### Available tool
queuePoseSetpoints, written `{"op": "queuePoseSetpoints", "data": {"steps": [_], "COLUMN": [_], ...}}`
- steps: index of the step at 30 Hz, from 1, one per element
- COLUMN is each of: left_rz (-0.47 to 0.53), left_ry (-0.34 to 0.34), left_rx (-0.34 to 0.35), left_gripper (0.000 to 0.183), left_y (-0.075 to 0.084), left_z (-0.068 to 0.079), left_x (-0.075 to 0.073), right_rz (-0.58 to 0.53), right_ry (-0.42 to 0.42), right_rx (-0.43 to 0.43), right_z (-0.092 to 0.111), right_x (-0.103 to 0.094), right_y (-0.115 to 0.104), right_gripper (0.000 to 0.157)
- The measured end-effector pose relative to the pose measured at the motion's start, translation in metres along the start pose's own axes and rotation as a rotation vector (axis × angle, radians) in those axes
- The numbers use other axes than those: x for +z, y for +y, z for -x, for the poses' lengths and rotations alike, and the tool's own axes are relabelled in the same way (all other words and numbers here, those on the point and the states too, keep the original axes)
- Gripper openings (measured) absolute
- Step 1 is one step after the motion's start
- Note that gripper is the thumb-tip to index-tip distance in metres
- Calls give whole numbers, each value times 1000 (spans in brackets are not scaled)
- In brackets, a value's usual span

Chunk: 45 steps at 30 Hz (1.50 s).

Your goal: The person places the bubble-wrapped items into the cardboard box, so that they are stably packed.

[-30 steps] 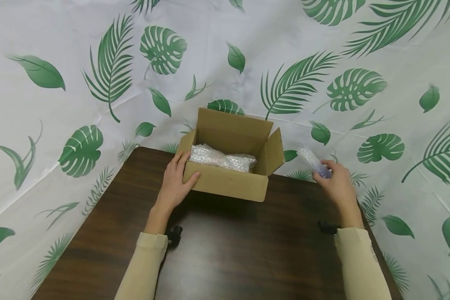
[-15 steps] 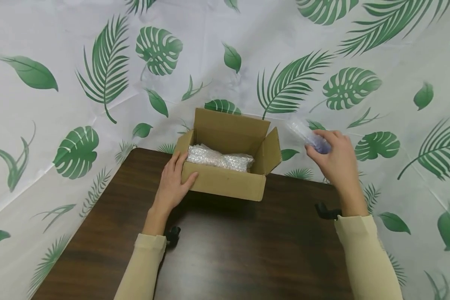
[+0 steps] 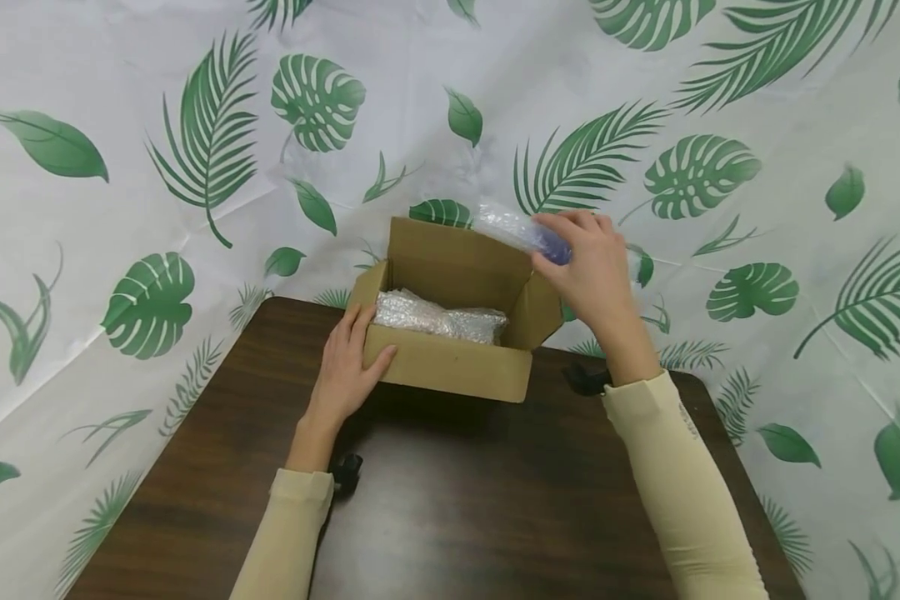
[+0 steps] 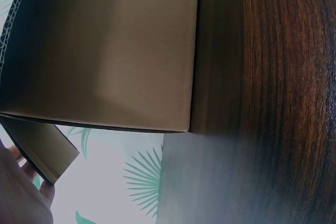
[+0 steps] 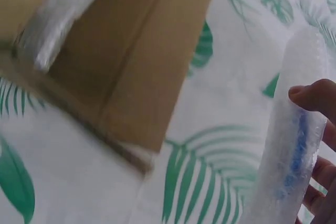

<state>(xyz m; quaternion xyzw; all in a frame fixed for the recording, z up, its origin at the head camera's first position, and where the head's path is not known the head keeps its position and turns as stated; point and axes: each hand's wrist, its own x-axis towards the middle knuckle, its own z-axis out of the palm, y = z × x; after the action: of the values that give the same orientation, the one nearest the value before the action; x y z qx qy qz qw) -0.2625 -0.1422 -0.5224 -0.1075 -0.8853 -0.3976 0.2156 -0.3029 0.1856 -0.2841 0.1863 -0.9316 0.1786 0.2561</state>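
Note:
An opened cardboard box [image 3: 450, 364] stands at the table's back edge, holding a bubble-wrapped bundle [image 3: 438, 321]. My left hand [image 3: 348, 354] grips the box at its left front corner, thumb on the front wall and fingers along the left side. In the left wrist view, that hand [image 4: 21, 192] is at the small side flap [image 4: 50, 150]. Above the box's right rear corner, my right hand [image 3: 588, 262] holds a long bubble-wrapped item [image 3: 506, 225] with something blue inside. The right wrist view shows thumb and fingers round this wrapped item [image 5: 289, 150]; its exact kind is hidden by the wrap.
The dark wooden table [image 3: 450, 500] stretches in front of the box. A white cloth with green leaves [image 3: 420, 100] hangs behind and around it. The box's back flap [image 3: 461, 250] stands up, and its right flap [image 3: 543, 312] leans outward.
My right hand has lifted the bubble-wrapped item from beyond the table's right rear and carried it left, to over the box. My left hand keeps its hold on the box.

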Motion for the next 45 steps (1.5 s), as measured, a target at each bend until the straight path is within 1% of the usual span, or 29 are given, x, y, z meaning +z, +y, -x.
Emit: {"op": "queuePoseSetpoints", "data": {"steps": [5, 8, 10, 13, 16, 22, 28, 31, 34, 37, 40, 45], "left_rz": [-8, -8, -5, -2, 1, 1, -4, -8, -8, -3, -2, -18], "left_ry": [-5, -3, -5, -10, -7, 0, -1, 3, -6, -19, -28, -34], "left_rx": [3, 0, 0, 1, 7, 15, 20, 24, 15, 1, -9, -12], "left_gripper": [77, 77, 76, 76, 76, 76, 76, 77, 78, 78, 78, 78], "left_y": [1, 1, 2, 3, 5, 10, 12, 13, 15, 16, 14, 6], "left_z": [-2, 0, 1, 1, 0, -1, 0, 0, -1, 0, 0, 0], "left_x": [1, 0, 0, 3, 5, 9, 13, 14, 16, 15, 13, 2], "right_rz": [79, 145, 181, 215, 213, 186, 213, 225, 229, 219, 201, 172], "right_ry": [-71, -151, -215, -307, -367, -425, -489, -519, -531, -520, -499, -457], "right_rx": [-82, -123, -132, -125, -111, -72, -15, -2, 7, 9, 3, -13], "right_z": [-11, -15, -16, -18, -19, -23, -22, -19, -17, -15, -13, -4], "right_x": [30, 52, 65, 81, 95, 116, 134, 139, 138, 133, 124, 107], "right_y": [-18, -27, -32, -38, -41, -38, -27, -23, -21, -21, -22, -26], "right_gripper": [48, 51, 52, 52, 52, 52, 52, 52, 54, 54, 50, 43]}}
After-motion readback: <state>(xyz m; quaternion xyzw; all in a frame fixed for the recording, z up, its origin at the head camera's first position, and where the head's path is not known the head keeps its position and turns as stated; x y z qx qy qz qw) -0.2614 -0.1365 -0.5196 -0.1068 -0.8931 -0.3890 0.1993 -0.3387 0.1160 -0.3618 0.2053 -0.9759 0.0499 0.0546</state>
